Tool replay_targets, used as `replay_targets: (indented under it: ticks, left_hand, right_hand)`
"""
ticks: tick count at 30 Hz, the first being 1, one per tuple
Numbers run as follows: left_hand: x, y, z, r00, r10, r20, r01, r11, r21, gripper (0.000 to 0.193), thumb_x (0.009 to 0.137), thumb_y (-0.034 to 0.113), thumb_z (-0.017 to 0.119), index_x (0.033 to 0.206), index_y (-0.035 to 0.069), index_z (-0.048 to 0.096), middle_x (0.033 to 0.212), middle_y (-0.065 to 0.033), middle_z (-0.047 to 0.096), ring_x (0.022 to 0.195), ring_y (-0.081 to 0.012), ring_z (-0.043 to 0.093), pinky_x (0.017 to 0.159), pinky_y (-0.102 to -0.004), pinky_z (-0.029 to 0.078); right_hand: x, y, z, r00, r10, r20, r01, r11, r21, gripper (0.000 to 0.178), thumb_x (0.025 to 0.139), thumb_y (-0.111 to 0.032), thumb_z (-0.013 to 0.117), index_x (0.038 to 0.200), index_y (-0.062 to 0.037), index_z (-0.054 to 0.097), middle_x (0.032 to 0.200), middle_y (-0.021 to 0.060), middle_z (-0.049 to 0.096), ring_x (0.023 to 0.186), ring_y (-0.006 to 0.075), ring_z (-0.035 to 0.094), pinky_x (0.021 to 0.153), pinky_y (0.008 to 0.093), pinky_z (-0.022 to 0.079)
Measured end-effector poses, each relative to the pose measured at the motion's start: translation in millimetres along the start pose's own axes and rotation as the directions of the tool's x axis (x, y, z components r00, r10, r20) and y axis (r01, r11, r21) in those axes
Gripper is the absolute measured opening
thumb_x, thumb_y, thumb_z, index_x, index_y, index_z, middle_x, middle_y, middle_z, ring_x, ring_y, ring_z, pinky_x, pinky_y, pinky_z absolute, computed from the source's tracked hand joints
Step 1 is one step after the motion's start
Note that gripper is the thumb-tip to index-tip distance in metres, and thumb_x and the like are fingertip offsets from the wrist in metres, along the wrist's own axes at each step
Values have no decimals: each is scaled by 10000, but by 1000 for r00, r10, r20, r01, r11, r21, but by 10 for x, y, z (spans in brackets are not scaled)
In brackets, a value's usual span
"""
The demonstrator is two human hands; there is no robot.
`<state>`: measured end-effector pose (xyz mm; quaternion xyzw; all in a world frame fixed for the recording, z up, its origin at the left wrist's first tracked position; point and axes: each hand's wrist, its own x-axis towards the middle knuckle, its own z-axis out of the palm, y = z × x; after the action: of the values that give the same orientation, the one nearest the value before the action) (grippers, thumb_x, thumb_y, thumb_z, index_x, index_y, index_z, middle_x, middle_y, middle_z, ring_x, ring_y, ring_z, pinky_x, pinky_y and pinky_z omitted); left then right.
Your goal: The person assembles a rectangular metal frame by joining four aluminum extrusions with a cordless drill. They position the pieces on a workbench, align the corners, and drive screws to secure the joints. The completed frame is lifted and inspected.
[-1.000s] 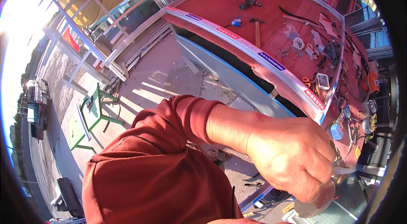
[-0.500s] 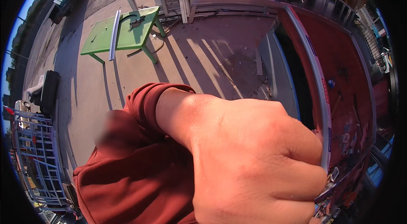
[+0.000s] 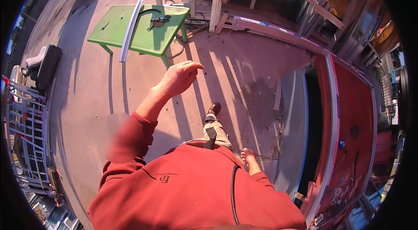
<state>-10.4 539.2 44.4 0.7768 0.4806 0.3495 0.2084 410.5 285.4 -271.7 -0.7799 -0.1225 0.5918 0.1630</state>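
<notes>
My left hand (image 3: 180, 77) is raised in front of me, out from a dark red sleeve. Its index finger points to the right, the other fingers bend loosely, and nothing shows in it. Beyond it stands a green table (image 3: 109, 25), apart from the hand. A long pale metal profile (image 3: 130, 32) lies across the tabletop and juts past its near edge. Pliers-like tools with dark red handles (image 3: 159, 22) rest to the right of the profile. Low by my right side hangs my right hand (image 3: 248, 155), small in view, its fingers curled in with nothing visible in them.
A red-topped workbench (image 3: 355, 130) with a pale metal edge runs along my right, small items scattered on it. Frames and profiles (image 3: 278, 30) stand at the back. A white metal rack (image 3: 28, 134) is at far left, below a dark chair-like object (image 3: 47, 67).
My left hand, a large fist close to the camera before, has dropped away from it and its fingers have loosened. My torso, one foot and my right hand have come into view.
</notes>
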Motion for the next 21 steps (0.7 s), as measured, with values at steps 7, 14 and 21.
replay_targets:
  ticks: [7,14,21]
  left_hand:
    - [-2867,-3313,573,313,-948,59,918,318,238,264,919,229,547,936,5,685,791,-120,682,637,-193,636,588,-348,523]
    - [-2550,-2914,319,-280,-918,280,922,-338,-187,309,939,285,471,760,64,592,728,-73,663,620,-205,648,555,-380,501]
    - [-67,-4772,83,36,-990,139,966,-1,-260,389,927,367,534,799,17,646,766,-118,698,655,-189,659,562,-342,498]
  right_hand:
    - [1099,-1610,614,980,-197,22,196,950,-244,242,855,-223,584,902,-3,674,671,25,619,518,110,549,470,273,431]
    - [1450,-3438,868,951,-309,-7,307,948,-78,211,886,-231,579,944,-44,657,708,12,608,560,99,549,462,263,417]
    - [2021,-4212,1422,961,-243,-133,225,964,-139,231,854,-215,595,913,-12,690,630,10,581,522,97,527,457,278,410]
